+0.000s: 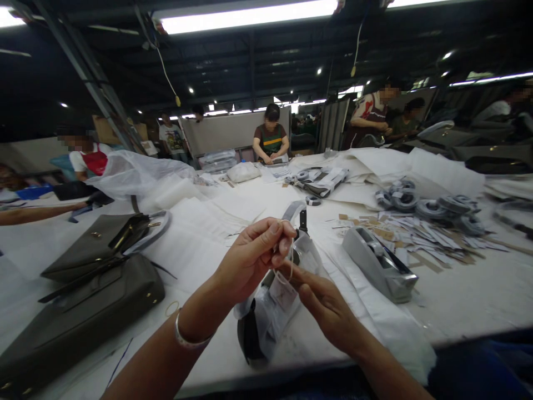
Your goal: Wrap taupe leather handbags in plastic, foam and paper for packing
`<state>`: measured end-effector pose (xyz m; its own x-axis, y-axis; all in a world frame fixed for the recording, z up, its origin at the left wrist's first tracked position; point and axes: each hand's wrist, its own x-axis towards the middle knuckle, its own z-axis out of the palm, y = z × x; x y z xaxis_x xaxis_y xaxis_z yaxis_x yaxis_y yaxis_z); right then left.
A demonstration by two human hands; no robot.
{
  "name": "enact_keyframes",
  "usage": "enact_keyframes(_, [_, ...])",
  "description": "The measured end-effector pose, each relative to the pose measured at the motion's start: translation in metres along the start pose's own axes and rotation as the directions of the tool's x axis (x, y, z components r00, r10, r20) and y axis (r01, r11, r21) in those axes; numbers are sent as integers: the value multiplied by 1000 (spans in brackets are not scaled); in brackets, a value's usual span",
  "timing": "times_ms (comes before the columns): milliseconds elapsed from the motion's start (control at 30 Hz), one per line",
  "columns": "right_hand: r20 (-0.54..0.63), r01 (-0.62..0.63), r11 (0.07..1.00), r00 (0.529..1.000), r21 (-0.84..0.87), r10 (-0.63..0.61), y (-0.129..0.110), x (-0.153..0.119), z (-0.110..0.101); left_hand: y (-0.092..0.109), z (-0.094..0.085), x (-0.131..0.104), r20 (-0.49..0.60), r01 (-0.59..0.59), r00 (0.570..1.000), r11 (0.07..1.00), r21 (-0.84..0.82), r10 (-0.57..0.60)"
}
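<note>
The left hand point(258, 247) pinches a thin pale cord point(292, 255) between thumb and fingers, raised, presumably, so its loop hangs free. The right hand point(325, 305) meets it just below, fingers stretched out by a square card tag point(283, 293); whether they grip, I cannot tell. Directly beneath both lies a plastic-wrapped bundle point(266, 325), cloudy and crinkled over something dark, on the white table point(458, 311). Right of the hands sits a wedge-shaped grey tape dispenser point(362, 261), probably for easy reach; to their left, smooth olive bags point(120, 294) with gold-toned fittings. Beyond are limp white sheets point(195, 233), rightward some coiled grey rings point(433, 209), and farthest, a co-worker point(271, 136).
</note>
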<state>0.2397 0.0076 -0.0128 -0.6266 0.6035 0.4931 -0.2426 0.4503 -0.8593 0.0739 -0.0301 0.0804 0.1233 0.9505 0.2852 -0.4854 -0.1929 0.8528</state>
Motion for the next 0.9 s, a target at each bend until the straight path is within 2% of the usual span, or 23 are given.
enact_keyframes(100, [-46, 0, 988, 999, 153, 7, -2, 5, 12, -4, 6, 1, 23, 28, 999, 998, 47, -29])
enact_keyframes(200, [-163, -69, 988, 983, 136, 91, -9, 14, 23, 1, 10, -2, 28, 54, 998, 987, 153, -59])
enact_keyframes(267, [-218, -131, 976, 961, 172, 167, -13, 14, 25, 8, 8, -8, 14, -2, 1000, 966, 260, -1])
enact_keyframes(333, [-218, -155, 953, 952, 262, 214, -14, 9, 23, 15, 0, -17, -10, -49, 998, 924, 379, 57])
enact_keyframes(400, [-178, -197, 927, 948, 319, 263, -13, 0, 16, 20, -15, -29, -36, -17, 999, 865, 502, 41])
enact_keyframes(500, [-135, -356, 904, 909, 238, 394, -7, -12, 7, 17, -50, -48, -129, 102, 991, 754, 648, -24])
enact_keyframes(600, [-149, -520, 849, 836, 94, 529, 6, -14, 5, 4, -92, -60, -324, 199, 945, 720, 665, 39])
enact_keyframes(667, [-140, -560, 828, 819, 20, 557, 16, -11, 10, -10, -115, -62, -397, 248, 917, 717, 652, 44])
enact_keyframes(700, [-127, -561, 828, 822, -6, 556, 20, -8, 14, -17, -123, -61, -391, 268, 920, 716, 644, 8])
enact_keyframes(767, [-91, -550, 834, 833, -36, 545, 25, -1, 23, -29, -132, -58, -293, 287, 948, 724, 628, -122])
enact_keyframes(833, [-35, -543, 839, 840, -38, 542, 25, 8, 31, -37, -132, -52, -135, 275, 960, 734, 621, -245])
enact_keyframes(900, [24, -546, 838, 837, -22, 546, 22, 17, 36, -41, -127, -47, -23, 252, 953, 743, 620, -303])
